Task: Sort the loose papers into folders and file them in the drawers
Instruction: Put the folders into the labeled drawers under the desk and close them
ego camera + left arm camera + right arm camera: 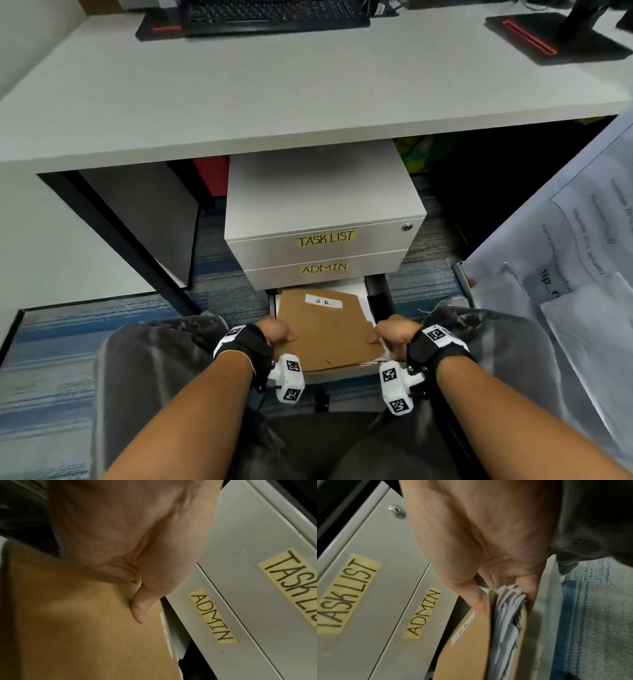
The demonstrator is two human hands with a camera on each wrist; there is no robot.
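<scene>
We hold the folder (329, 329) over the open bottom drawer (376, 298) of the cabinet (322, 192), which stands under the desk (274, 102). We judge that we are at the filing step: the folder is being laid into this drawer.

At the folder's left edge, our left hand (275, 334) pinches it, thumb (139, 609) flat on the brown cover; the other fingers are hidden below. At the right edge, our right hand (388, 337) grips the folder too, thumb on top and fingers curled under the white papers (508, 615) inside, which fan out a little at that edge.

The next move, we think, calls for lowering the folder flat between the drawer's side walls, keeping the sheets from slipping out, then letting go and pushing the drawer closed.

From left to right, we read this writing: the folder's white label (323, 301) says "H.R."; the middle drawer's yellow tape says "ADMIN" (324, 268); the top one says "TASK LIST" (326, 237). Loose sheets (565, 240) at the far right carry print that is too blurred to read.
</scene>
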